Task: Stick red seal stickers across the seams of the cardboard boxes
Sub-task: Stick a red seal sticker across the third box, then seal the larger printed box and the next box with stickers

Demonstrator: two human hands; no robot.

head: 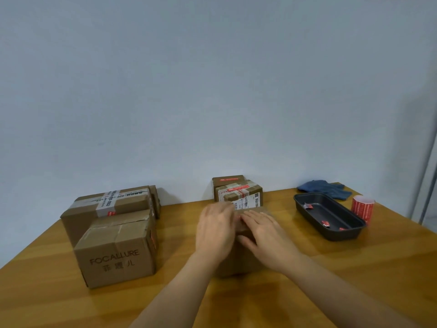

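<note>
Cardboard box [238, 263] lies under both flat, open-fingered hands, left [216, 229] and right [267, 233].

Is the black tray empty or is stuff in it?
Not empty. The black tray holds a few small red scraps on its floor.

Both hands, the left [216, 229] and the right [264, 234], are bare, with no gloves. The forearms are bare too, with no sleeve up to the picture edge. The picture is soft, so small rings probably could not be seen.
</note>
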